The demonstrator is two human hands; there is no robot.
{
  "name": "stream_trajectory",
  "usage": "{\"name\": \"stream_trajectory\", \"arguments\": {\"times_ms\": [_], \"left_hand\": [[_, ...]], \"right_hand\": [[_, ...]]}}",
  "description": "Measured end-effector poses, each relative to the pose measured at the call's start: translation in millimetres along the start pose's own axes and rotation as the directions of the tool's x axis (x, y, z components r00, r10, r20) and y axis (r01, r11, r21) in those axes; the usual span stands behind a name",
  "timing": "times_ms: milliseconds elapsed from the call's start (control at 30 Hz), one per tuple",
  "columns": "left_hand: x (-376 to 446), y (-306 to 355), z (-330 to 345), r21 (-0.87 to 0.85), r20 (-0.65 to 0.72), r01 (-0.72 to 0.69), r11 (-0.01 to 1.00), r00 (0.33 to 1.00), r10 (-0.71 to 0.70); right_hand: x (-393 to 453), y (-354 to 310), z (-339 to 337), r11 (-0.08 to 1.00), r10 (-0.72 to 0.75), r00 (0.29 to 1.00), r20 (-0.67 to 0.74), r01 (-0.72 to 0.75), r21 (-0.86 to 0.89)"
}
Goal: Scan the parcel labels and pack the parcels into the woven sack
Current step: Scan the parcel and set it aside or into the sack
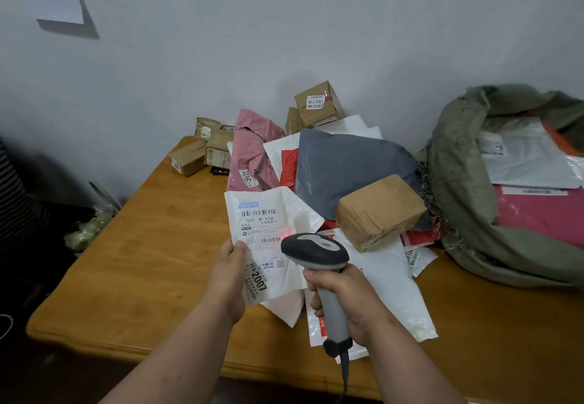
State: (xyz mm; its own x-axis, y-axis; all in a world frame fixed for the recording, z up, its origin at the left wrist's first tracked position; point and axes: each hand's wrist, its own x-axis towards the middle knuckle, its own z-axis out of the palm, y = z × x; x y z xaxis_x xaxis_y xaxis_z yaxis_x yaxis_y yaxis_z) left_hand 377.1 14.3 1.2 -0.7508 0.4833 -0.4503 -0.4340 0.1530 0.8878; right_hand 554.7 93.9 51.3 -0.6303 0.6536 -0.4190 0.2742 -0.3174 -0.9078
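My left hand point(228, 274) pinches the left edge of a flat white parcel point(268, 214), held up over the table with its printed label facing me. My right hand point(344, 296) grips the grey handle of a barcode scanner point(316, 250), whose dark head points at the label; a red light spot shows on the label just above the scanner head. The green woven sack point(458, 182) lies open at the right, with white and pink parcels inside it.
A pile of parcels lies behind on the wooden table point(142, 261): a grey bag point(347, 163), a pink bag point(252, 151), a brown taped box point(379, 211), white bags and small cardboard boxes point(317, 103) against the wall. A person's striped sleeve point(9, 189) shows at the left edge.
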Motion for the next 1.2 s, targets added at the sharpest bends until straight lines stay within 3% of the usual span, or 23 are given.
{"name": "stream_trajectory", "arguments": {"times_ms": [400,667,833,1033,1200], "left_hand": [[8,9,10,0.008,0.109,0.01,1.0,0.994,-0.011],[2,33,44,0.06,0.241,-0.001,0.998,0.97,-0.013],[-22,44,97,0.127,0.4,-0.076,0.989,0.916,0.019],[-50,43,189,0.186,0.598,-0.132,0.974,0.802,-0.006],[-68,29,288,0.25,0.663,-0.267,0.931,0.748,0.037]], "right_hand": [[1,-6,1,0.999,-0.002,0.999,-0.054,0.005,0.053],[-4,-12,-18,0.988,-0.076,0.957,-0.279,0.11,0.109],[-21,-13,-62,0.96,-0.078,0.901,-0.426,0.183,0.212],[-34,-11,-136,0.923,-0.08,0.878,-0.472,0.244,0.298],[-33,-19,-225,0.889,-0.074,0.78,-0.621,0.334,0.314]]}}
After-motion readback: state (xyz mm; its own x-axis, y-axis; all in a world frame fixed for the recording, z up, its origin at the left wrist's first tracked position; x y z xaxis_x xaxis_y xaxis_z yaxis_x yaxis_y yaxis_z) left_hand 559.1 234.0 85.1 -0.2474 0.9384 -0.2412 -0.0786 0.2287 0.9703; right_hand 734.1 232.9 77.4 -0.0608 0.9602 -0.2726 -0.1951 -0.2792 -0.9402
